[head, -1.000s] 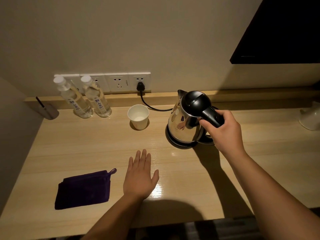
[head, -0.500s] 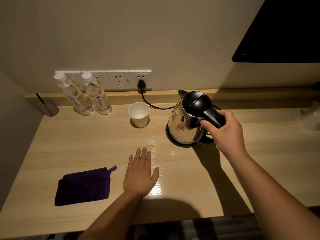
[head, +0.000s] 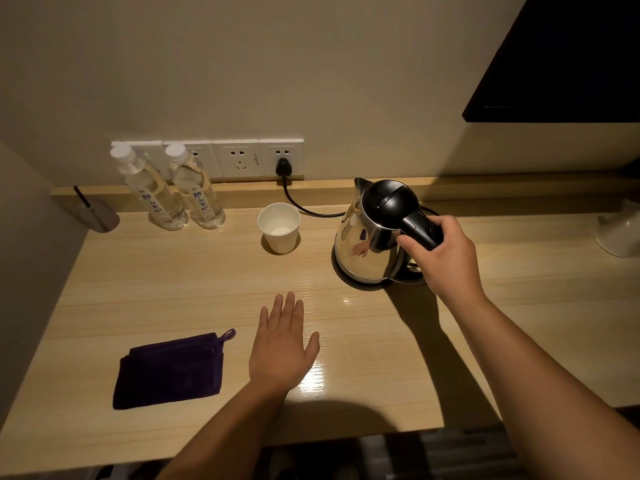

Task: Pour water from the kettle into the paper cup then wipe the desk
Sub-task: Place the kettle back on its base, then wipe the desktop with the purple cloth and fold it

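A steel kettle [head: 367,244] with a black lid stands on its round black base at the back right of the wooden desk [head: 173,282]. My right hand [head: 445,254] is closed around the kettle's black handle. A white paper cup [head: 279,227] stands upright to the kettle's left, apart from it. My left hand [head: 282,344] lies flat on the desk with its fingers spread, holding nothing. A folded dark purple cloth [head: 169,370] lies just left of that hand, near the front edge.
Two water bottles [head: 175,195] stand at the back left below a row of wall sockets [head: 239,157]. The kettle's black cord [head: 301,204] runs from a socket behind the cup. A white object [head: 620,233] sits at the far right edge. A dark panel hangs top right.
Both hands have kept their places; the right hand stays on the kettle handle. The view has shifted slightly.
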`<state>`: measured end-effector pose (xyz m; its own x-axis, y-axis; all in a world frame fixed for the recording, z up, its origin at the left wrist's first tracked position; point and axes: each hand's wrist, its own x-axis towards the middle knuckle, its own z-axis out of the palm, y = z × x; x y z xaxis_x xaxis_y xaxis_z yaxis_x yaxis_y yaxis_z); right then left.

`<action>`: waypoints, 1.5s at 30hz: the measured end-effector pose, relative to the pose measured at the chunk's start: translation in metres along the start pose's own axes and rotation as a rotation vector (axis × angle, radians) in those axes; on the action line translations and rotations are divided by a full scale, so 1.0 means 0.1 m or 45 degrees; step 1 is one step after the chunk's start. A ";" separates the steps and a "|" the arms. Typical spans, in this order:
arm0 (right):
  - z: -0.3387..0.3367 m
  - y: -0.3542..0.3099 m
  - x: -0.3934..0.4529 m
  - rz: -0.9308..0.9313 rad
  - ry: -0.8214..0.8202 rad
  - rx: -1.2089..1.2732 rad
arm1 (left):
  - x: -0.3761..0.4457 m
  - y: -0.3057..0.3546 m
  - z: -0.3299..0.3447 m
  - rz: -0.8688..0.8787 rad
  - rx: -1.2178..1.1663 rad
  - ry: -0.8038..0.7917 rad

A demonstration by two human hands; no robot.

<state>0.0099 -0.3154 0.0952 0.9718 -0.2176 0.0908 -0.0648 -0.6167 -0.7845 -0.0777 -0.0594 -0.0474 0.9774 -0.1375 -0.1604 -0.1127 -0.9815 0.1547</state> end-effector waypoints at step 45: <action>2.21 -1.20 -1.77 -1.078 -0.907 -0.770 | -1.67 -1.73 -0.76 -0.900 -0.078 0.214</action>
<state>-0.1039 -0.0360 0.0375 0.6538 0.7533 -0.0711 0.7265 -0.6512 -0.2197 -0.2074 0.1436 0.0265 0.8278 0.5535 -0.0910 0.5609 -0.8184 0.1249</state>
